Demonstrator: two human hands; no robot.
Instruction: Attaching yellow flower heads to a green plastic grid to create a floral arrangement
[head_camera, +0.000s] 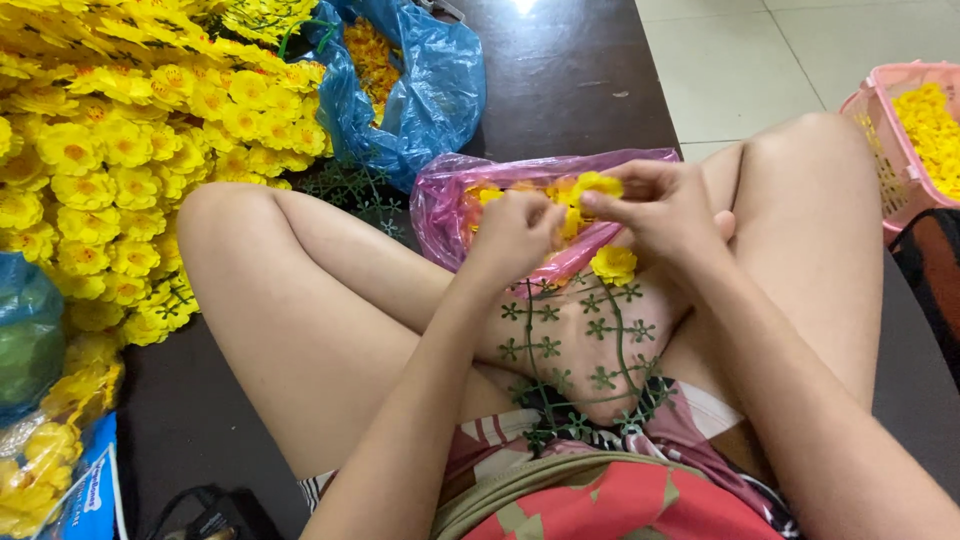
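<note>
I sit cross-legged on a dark floor. My left hand (515, 232) is closed with its fingers bunched at the mouth of a pink plastic bag (445, 195) full of yellow fabric flowers; what it pinches is hidden. My right hand (665, 210) pinches a yellow flower (598, 184) just above the bag. A green plastic stem frame (575, 345) with star-shaped tips lies across my lap, and one yellow flower (613, 264) sits fixed at its top end, just below my right hand.
A big heap of finished yellow flower sprays (110, 130) fills the left. A blue plastic bag (425, 85) of flowers lies behind the pink one. A pink basket (885, 140) with yellow flowers stands at right on pale tiles. Bags of flowers (45, 440) lie at bottom left.
</note>
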